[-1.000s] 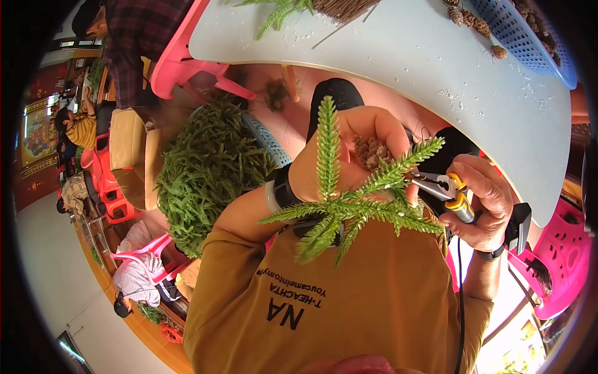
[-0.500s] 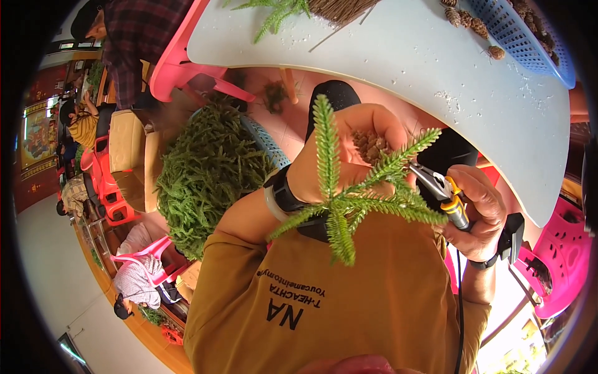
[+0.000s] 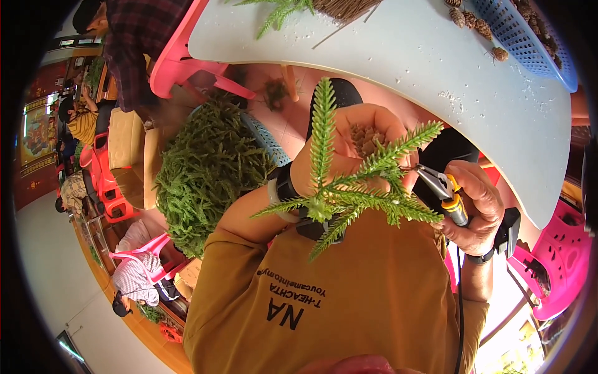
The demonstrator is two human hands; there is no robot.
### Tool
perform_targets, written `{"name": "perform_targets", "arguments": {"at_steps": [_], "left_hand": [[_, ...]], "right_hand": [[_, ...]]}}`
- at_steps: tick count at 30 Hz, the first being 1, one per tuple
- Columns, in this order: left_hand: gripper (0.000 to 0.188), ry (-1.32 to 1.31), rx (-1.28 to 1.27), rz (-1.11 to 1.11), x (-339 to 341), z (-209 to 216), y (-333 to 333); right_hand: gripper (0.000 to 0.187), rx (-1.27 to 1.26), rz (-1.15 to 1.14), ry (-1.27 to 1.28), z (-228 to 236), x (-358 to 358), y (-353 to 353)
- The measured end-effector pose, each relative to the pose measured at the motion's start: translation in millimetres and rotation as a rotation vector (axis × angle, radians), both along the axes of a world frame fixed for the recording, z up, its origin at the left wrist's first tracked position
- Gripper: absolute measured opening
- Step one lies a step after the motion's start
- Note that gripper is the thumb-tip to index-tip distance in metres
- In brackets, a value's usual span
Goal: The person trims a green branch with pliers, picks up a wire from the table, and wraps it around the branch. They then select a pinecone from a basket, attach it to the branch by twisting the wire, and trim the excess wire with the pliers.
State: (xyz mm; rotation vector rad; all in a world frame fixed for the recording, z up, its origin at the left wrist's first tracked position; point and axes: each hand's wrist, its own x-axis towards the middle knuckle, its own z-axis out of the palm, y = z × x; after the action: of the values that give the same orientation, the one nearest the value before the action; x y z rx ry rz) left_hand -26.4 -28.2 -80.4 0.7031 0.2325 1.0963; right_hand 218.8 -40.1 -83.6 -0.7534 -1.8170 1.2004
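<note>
In front of my chest, my left hand (image 3: pixel 344 149) is curled closed round a brown pine cone (image 3: pixel 366 141) and a green artificial pine sprig (image 3: pixel 320 208). The sprig's needled branches spread out in a star and hide part of the fingers. My right hand (image 3: pixel 479 209) grips pliers (image 3: pixel 458 209) with yellow and dark handles. Their metal jaws lie by the left fingertips, near the end of what looks like a thin stem or wire; whether they pinch it I cannot tell.
A pale table (image 3: pixel 386 56) curves ahead, with brown sticks (image 3: pixel 346 9), loose pine cones (image 3: pixel 483 28) and a blue basket (image 3: pixel 520 37) of cones. At left, green sprigs (image 3: pixel 208 177) heap over a blue basket beside a cardboard box (image 3: pixel 126 140). Other people sit farther left.
The sprig has turned and tilted in my left hand, its centre shifting slightly left and now facing up more. The pliers stay close to the left fingertips.
</note>
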Motion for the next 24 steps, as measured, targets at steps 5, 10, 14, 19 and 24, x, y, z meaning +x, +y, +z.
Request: {"name": "perform_targets", "arguments": {"at_steps": [5,10,14,19,24], "left_hand": [[0.030,0.047,-0.012,0.051,-0.6,-4.1,0.3],[0.036,0.050,0.122,0.114,-2.3,-11.5,1.7],[0.040,-0.021,0.164,0.059,-2.4,-15.0,3.5],[0.034,0.080,0.012,0.090,-1.0,4.7,-3.2],[0.043,-0.057,0.023,0.025,-3.2,-2.6,-5.3]], "right_hand": [[0.060,0.075,-0.048,-0.059,-1.8,-1.5,-2.9],[0.061,0.077,-0.076,-0.130,1.4,-3.3,-9.3],[0.061,-0.025,-0.055,-0.069,0.3,-2.0,-10.7],[0.062,-0.057,-0.007,0.046,-7.9,-1.7,-4.3],[0.062,-0.010,0.016,0.030,-8.6,-1.8,1.2]]}}
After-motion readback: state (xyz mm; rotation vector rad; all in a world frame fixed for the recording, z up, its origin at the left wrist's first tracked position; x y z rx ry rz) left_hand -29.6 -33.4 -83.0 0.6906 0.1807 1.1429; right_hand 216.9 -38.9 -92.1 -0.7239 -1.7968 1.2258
